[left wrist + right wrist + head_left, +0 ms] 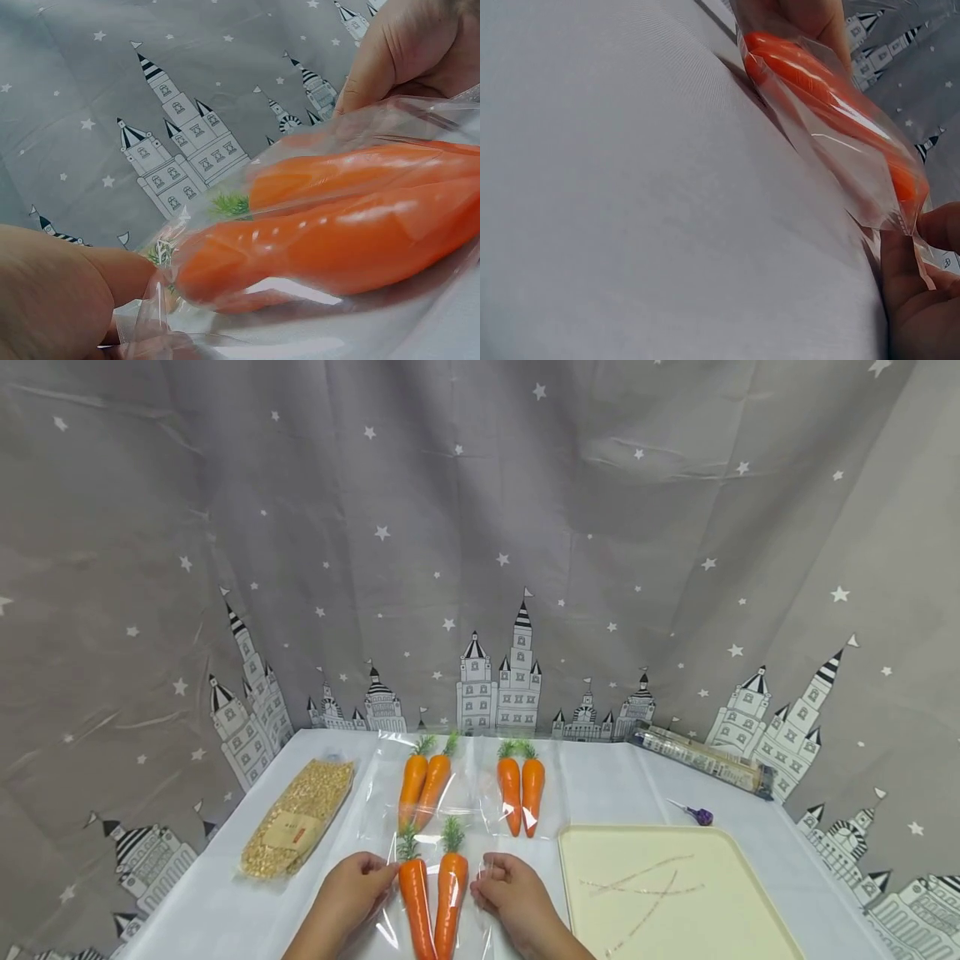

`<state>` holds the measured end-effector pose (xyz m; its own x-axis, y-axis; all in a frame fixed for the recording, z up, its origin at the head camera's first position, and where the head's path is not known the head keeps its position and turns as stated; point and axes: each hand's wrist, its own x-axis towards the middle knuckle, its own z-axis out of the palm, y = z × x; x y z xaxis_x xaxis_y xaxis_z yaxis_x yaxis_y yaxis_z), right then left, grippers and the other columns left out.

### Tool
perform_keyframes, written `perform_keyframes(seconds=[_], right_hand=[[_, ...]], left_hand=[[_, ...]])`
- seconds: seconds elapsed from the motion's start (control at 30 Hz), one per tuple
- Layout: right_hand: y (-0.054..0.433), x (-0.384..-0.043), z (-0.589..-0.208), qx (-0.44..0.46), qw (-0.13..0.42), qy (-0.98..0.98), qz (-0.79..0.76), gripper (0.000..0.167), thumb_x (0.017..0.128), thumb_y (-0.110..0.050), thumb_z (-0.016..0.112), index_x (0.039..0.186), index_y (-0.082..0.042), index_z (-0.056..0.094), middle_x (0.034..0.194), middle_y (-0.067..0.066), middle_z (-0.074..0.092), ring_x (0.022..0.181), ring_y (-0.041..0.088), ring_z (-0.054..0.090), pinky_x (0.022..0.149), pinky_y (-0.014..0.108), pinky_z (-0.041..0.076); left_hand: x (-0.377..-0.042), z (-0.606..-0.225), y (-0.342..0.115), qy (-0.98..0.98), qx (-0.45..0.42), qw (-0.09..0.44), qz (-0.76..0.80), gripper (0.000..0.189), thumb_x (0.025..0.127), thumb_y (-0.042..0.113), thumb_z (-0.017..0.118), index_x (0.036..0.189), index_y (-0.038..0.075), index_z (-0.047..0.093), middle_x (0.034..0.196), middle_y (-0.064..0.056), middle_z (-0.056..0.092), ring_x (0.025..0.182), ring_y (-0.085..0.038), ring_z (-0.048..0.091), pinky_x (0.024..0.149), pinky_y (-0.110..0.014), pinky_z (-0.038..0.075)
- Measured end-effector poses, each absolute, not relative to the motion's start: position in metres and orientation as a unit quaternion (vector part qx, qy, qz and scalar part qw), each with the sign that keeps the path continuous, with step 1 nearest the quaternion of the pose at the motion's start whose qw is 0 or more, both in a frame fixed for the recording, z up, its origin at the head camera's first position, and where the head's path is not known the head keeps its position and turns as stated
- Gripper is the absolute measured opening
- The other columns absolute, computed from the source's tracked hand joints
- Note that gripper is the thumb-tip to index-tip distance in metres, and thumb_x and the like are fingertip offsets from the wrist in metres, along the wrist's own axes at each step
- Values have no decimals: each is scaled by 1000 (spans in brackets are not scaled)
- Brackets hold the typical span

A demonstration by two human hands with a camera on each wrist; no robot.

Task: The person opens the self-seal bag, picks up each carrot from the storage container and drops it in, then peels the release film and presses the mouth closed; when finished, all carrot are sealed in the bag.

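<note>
A clear plastic bag (474, 935) with two orange carrots (452, 893) in it is at the front of the table, their green tops pointing away from me. My left hand (354, 887) pinches the bag's left edge near the tops; the thumb on the film shows in the left wrist view, beside the carrots (337, 247). On the opposite edge, my right hand (517, 893) pinches the film between thumb and fingers. The right wrist view shows that grip by the right hand (922, 307) at the bag's corner.
Two more bagged carrot pairs lie behind, one left (433, 785) and one right (532, 785). A bag of yellowish grains (307, 810) is at left. A cream tray (637, 835) at right holds several thin twist ties (652, 906). Behind it are a purple lollipop (702, 816) and a long package (705, 760).
</note>
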<state>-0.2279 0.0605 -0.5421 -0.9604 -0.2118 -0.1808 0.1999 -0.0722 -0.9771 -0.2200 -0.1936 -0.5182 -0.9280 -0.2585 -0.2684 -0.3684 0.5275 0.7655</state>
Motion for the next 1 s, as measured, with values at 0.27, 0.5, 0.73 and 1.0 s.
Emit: perform_keyframes(seconds=[0.27,0.5,0.73,1.0], right_hand=[[62,-229,-545,-18,137,652,-745,55,92,3,66,142,17,46,101,11,69,87,13,72,81,25,63],[68,-229,-549,-12,140,651,-746,61,94,-1,70,146,16,43,110,14,71,95,14,72,85,27,63],[71,-226,-546,-17,118,701,-703,66,94,-15,76,147,12,47,119,11,73,109,17,69,92,28,61],[78,-219,-539,-20,73,785,-615,55,95,-25,74,141,1,60,116,3,73,105,15,68,89,28,58]], left_hand=[[-222,-522,-196,874,-176,50,450,29,96,35,73,93,6,68,78,-5,63,74,-19,58,64,-30,48],[-223,-527,-194,883,-158,25,440,30,95,36,74,93,7,69,74,-2,63,73,-18,58,63,-29,47],[-224,-524,-193,883,-163,27,439,38,98,42,70,100,4,70,75,-3,66,69,-17,60,61,-30,49],[-226,-512,-196,904,-172,18,390,60,103,48,59,126,-7,64,108,-19,70,101,-34,67,85,-53,57]])
